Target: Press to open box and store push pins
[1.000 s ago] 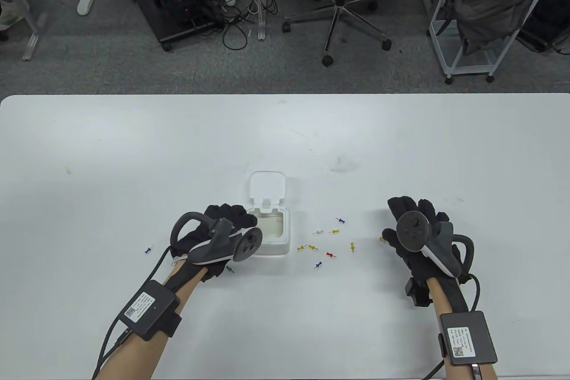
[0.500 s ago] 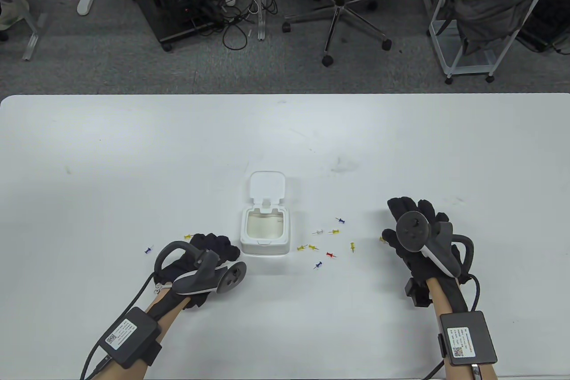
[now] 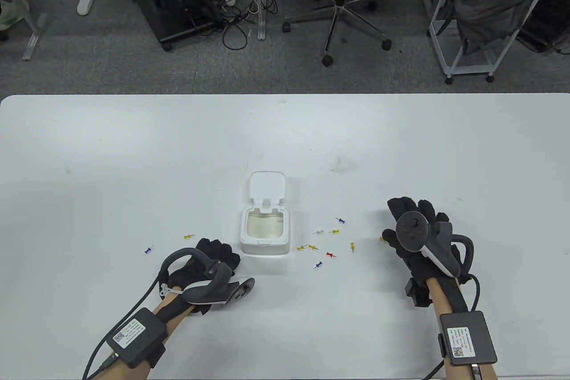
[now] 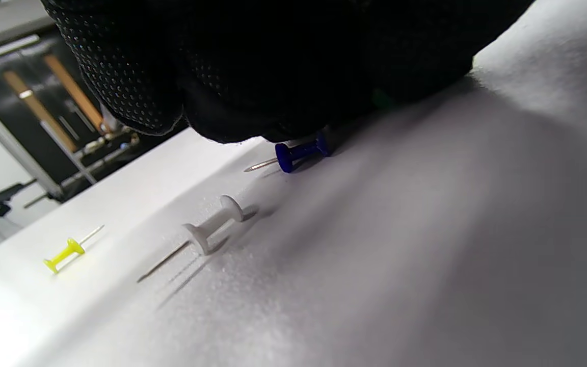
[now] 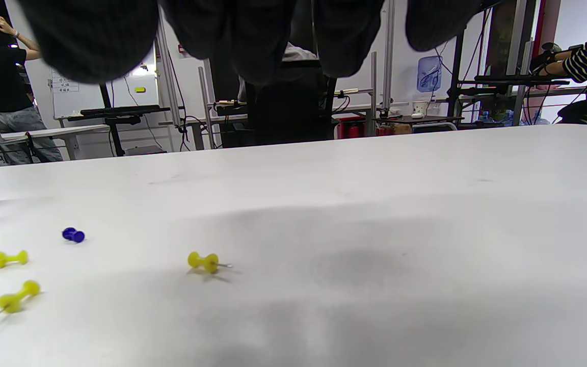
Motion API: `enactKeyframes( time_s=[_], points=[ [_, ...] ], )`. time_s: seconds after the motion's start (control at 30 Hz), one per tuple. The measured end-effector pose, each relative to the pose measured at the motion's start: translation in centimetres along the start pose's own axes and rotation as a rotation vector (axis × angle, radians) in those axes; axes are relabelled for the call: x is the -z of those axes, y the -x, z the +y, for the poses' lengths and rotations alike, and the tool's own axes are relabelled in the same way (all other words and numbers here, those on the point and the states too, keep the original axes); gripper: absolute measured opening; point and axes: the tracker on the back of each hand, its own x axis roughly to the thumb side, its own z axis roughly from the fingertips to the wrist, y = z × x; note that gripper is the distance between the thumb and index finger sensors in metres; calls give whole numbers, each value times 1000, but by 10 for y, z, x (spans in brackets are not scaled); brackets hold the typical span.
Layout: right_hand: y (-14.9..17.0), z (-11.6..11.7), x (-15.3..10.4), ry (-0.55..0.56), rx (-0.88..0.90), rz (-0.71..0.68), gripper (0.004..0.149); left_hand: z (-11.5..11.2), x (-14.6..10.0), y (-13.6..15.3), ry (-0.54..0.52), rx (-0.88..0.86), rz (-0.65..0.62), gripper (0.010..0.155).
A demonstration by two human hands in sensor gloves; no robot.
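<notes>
Pulling back from the open box (image 3: 265, 230) to the near worktop (image 3: 133, 153), the left hand (image 3: 209, 264) curled over a green push pin (image 4: 381, 98) — grip state untellable — while the right hand (image 3: 414, 233) rested flat, holding nothing.

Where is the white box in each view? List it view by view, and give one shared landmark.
Table view: the white box sits at centre with its lid open, beyond and right of the left hand.
Left wrist view: not in it.
Right wrist view: not in it.
Shared landmark: the white table, seen in all three.
</notes>
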Motion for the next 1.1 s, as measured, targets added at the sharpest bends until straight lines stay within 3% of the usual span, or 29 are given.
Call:
enactKeyframes(
  time_s=[0.73, 1.1],
  points=[
    [0, 2, 0, -16, 5, 6, 69, 16, 4, 2, -49, -61, 22, 43],
    [1, 1, 1, -14, 7, 10, 69, 45, 9, 27, -101, -133, 76, 43]
  ],
)
